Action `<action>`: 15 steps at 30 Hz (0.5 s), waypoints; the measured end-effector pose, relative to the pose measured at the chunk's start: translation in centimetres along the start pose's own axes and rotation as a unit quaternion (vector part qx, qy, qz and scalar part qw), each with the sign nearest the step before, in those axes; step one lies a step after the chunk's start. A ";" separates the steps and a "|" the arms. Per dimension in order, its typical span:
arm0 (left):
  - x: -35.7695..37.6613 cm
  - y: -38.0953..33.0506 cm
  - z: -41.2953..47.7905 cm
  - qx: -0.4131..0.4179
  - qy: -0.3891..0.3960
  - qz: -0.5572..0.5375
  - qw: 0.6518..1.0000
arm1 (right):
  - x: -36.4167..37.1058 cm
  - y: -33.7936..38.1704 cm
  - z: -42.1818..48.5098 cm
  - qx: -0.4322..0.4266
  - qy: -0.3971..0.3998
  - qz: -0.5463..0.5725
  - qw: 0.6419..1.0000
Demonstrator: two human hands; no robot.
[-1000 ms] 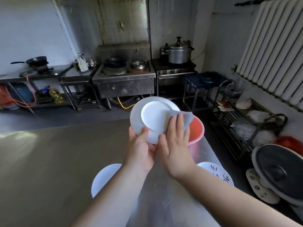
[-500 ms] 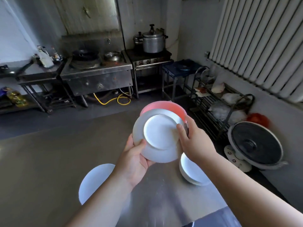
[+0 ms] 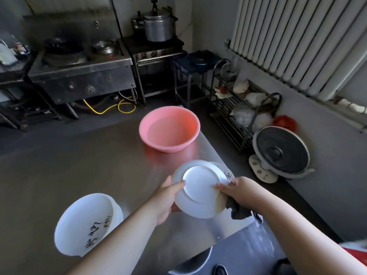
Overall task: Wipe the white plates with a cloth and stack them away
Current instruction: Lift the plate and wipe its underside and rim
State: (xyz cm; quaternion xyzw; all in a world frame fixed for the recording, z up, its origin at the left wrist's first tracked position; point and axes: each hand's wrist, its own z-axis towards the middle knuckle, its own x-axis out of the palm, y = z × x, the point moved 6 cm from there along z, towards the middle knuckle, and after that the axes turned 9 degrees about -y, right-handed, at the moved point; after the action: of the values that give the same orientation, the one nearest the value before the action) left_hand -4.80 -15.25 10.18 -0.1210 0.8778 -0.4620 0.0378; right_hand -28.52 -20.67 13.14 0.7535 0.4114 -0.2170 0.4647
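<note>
My left hand [image 3: 168,197] grasps the near-left rim of one white plate [image 3: 200,190], thumb laid on the upturned underside and fingers curled beneath. My right hand [image 3: 243,192] pinches the opposite rim with its fingertips. The same hand bunches the dark cloth [image 3: 239,212] against the palm, so that the cloth hangs below the plate edge and is not pressed on the plate face. The plate is held clear of the steel surface [image 3: 99,165], tilted slightly, base ring toward me. Just behind and under its far-right edge, the rim of another plate [image 3: 227,172] with dark printed marks shows on the surface. I cannot tell how many plates lie there. I judge that wiping of this plate is complete or nearly so, and that the step in hand is the transfer to that pile. The next move calls for the following: turn the plate if the pile lies face up, centre it over the rim below, lower it level, and release both hands without trapping the cloth between plates. The pile sits near the surface edge, so lateral push should be avoided. Farther out stand a pink basin [image 3: 168,148] and, near left, a white tub [image 3: 79,215] with black characters.
</note>
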 end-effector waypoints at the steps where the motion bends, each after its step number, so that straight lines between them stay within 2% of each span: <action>1: 0.8 0.0 0.4 0.000 -0.012 0.003 1.000 | -0.8 -0.7 0.5 0.001 -0.012 0.011 1.000; 3: 2.3 0.1 1.6 0.009 -0.017 0.006 1.000 | -2.3 -1.7 1.2 0.000 -0.038 0.051 0.998; 6: 5.4 -0.5 2.8 0.013 -0.004 -0.027 1.000 | -3.2 -3.3 2.6 0.021 -0.023 0.199 0.980; 10: 7.5 0.3 4.7 -0.007 -0.017 -0.018 1.000 | -4.2 -5.1 5.4 -0.013 -0.039 0.218 0.975; 12: 7.6 0.8 5.2 0.004 -0.041 0.101 0.994 | -4.4 -5.5 6.6 -0.040 -0.024 0.203 0.978; 15: 7.2 1.5 6.5 0.039 -0.098 0.293 0.950 | -3.5 -6.5 8.8 -0.054 0.000 0.137 0.989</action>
State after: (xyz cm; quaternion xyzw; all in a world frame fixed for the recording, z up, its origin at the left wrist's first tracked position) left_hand -10.83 -21.45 5.55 0.0990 0.8479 -0.4501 0.2620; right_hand -35.42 -28.35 8.08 0.7763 0.3154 -0.1291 0.5303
